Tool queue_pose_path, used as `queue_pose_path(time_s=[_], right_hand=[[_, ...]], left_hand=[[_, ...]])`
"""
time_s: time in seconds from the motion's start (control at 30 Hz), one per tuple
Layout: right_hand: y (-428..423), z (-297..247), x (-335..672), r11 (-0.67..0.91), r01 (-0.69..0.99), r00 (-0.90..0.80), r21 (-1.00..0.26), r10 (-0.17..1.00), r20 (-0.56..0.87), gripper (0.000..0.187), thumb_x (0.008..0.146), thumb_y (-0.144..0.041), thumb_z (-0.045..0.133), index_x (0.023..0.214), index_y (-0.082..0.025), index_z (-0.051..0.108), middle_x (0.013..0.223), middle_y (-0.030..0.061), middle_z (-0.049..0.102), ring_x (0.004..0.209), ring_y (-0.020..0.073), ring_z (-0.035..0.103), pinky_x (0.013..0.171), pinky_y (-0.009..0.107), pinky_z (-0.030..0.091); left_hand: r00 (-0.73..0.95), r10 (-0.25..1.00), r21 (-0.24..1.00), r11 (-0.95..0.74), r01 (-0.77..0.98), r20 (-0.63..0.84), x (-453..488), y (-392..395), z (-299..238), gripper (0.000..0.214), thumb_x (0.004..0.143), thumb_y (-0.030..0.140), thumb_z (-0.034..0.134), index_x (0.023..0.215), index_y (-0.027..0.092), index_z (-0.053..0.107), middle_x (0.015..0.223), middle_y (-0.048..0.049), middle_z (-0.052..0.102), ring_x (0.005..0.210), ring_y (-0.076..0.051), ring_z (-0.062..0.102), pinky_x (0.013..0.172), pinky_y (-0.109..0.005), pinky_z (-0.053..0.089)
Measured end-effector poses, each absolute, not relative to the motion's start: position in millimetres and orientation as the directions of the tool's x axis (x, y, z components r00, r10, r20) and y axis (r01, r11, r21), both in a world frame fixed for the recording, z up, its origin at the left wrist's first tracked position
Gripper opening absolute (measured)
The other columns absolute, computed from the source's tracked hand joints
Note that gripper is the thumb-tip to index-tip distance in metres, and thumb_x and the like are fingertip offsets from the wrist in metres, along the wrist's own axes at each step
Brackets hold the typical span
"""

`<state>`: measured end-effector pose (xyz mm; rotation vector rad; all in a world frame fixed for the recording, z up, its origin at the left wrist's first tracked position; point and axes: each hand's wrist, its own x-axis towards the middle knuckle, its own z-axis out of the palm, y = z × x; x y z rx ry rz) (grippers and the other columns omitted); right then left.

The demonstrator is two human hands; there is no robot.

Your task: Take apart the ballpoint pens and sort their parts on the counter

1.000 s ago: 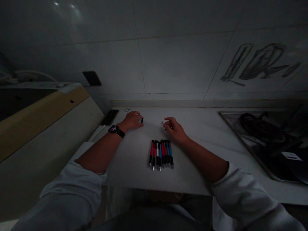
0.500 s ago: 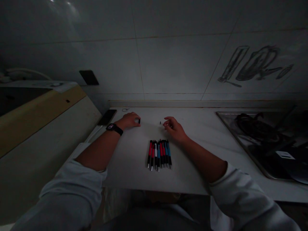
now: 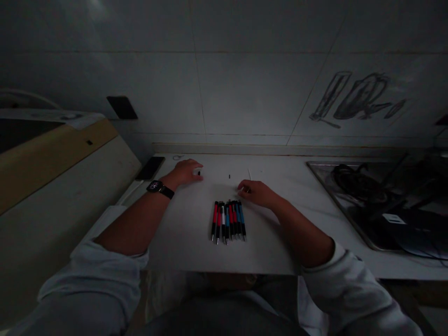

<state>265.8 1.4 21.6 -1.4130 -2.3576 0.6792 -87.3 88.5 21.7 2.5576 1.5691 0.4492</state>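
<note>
My left hand (image 3: 187,171) rests at the back left of the white counter, a black watch on its wrist. Its thumb and fingers are apart around a small black piece (image 3: 199,173). My right hand (image 3: 257,192) is just beyond the right end of a row of pens (image 3: 227,221), fingers curled together; what they hold, if anything, is too dark to make out. The pens have red, blue and white barrels, black grips and silver tips pointing toward me. Between the hands stands another tiny black piece (image 3: 229,176). A thin white stick (image 3: 249,174) shows just behind my right hand.
A dark phone (image 3: 150,168) lies at the left, with a small ring-shaped item (image 3: 178,157) near the wall. At the right is a metal-edged stove (image 3: 353,224) with dark things on it. A pale, slanted cabinet-like box (image 3: 70,177) borders the left side.
My right hand has drawn back from the tiny black piece toward the pens, uncovering the thin white stick. My left fingers have parted around their black piece. The whole view has shifted slightly.
</note>
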Motion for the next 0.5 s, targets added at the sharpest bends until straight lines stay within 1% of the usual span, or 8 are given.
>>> queue_pose_path(time_s=[0.07, 0.13, 0.23, 0.3, 0.4, 0.5], right_hand=[[-2, 22, 267, 0.402, 0.769, -0.492, -0.497, 0.868, -0.060, 0.024, 0.092, -0.035, 0.070, 0.113, -0.022, 0.070, 0.100, 0.0050, 0.077, 0.086, 0.0190, 0.069, 0.077, 0.030, 0.047], [-5, 24, 267, 0.404, 0.785, -0.507, -0.469, 0.855, -0.112, 0.029, 0.090, -0.035, 0.073, 0.115, -0.022, 0.070, 0.100, 0.0052, 0.077, 0.087, 0.0195, 0.070, 0.077, 0.030, 0.047], [-6, 27, 271, 0.412, 0.804, -0.519, -0.429, 0.838, -0.170, 0.033, 0.086, -0.027, 0.076, 0.118, -0.021, 0.069, 0.099, 0.0050, 0.077, 0.088, 0.0198, 0.070, 0.077, 0.029, 0.046], [-5, 28, 274, 0.417, 0.806, -0.520, -0.420, 0.838, -0.167, 0.032, 0.085, -0.023, 0.075, 0.117, -0.021, 0.069, 0.097, 0.0048, 0.077, 0.087, 0.0200, 0.070, 0.077, 0.030, 0.046], [-5, 26, 275, 0.411, 0.784, -0.511, -0.465, 0.853, -0.108, 0.027, 0.087, -0.028, 0.074, 0.113, -0.023, 0.070, 0.094, 0.0051, 0.077, 0.082, 0.0204, 0.069, 0.075, 0.031, 0.047], [-7, 24, 274, 0.412, 0.762, -0.528, -0.499, 0.842, -0.110, 0.028, 0.085, -0.030, 0.077, 0.111, -0.024, 0.070, 0.090, 0.0037, 0.077, 0.078, 0.0203, 0.069, 0.072, 0.031, 0.046]], left_hand=[[0.429, 0.871, 0.253, -0.483, 0.838, 0.240, -74, 74, 32, 0.053, 0.085, 0.053, 0.073, 0.128, 0.023, 0.069, 0.136, -0.0124, 0.065, 0.126, -0.030, 0.059, 0.111, -0.045, 0.043], [0.439, 0.835, 0.307, -0.536, 0.787, 0.332, -57, 54, 43, 0.047, 0.091, 0.050, 0.069, 0.130, 0.024, 0.067, 0.136, -0.0105, 0.065, 0.129, -0.028, 0.058, 0.114, -0.044, 0.043], [0.430, 0.797, 0.391, -0.589, 0.707, 0.424, -35, 25, 53, 0.043, 0.092, 0.046, 0.069, 0.130, 0.025, 0.066, 0.135, -0.0091, 0.064, 0.127, -0.025, 0.060, 0.114, -0.042, 0.045], [0.418, 0.788, 0.443, -0.605, 0.662, 0.452, -25, 10, 51, 0.038, 0.093, 0.042, 0.069, 0.128, 0.026, 0.067, 0.133, -0.0077, 0.065, 0.126, -0.024, 0.061, 0.113, -0.042, 0.046], [0.386, 0.791, 0.514, -0.605, 0.608, 0.474, -17, -1, 36, 0.029, 0.095, 0.036, 0.067, 0.122, 0.025, 0.069, 0.126, -0.0071, 0.068, 0.120, -0.024, 0.064, 0.110, -0.043, 0.049], [0.403, 0.793, 0.523, -0.606, 0.599, 0.458, -15, -3, 15, 0.023, 0.097, 0.032, 0.065, 0.118, 0.024, 0.070, 0.120, -0.0068, 0.070, 0.116, -0.024, 0.064, 0.106, -0.045, 0.051]])
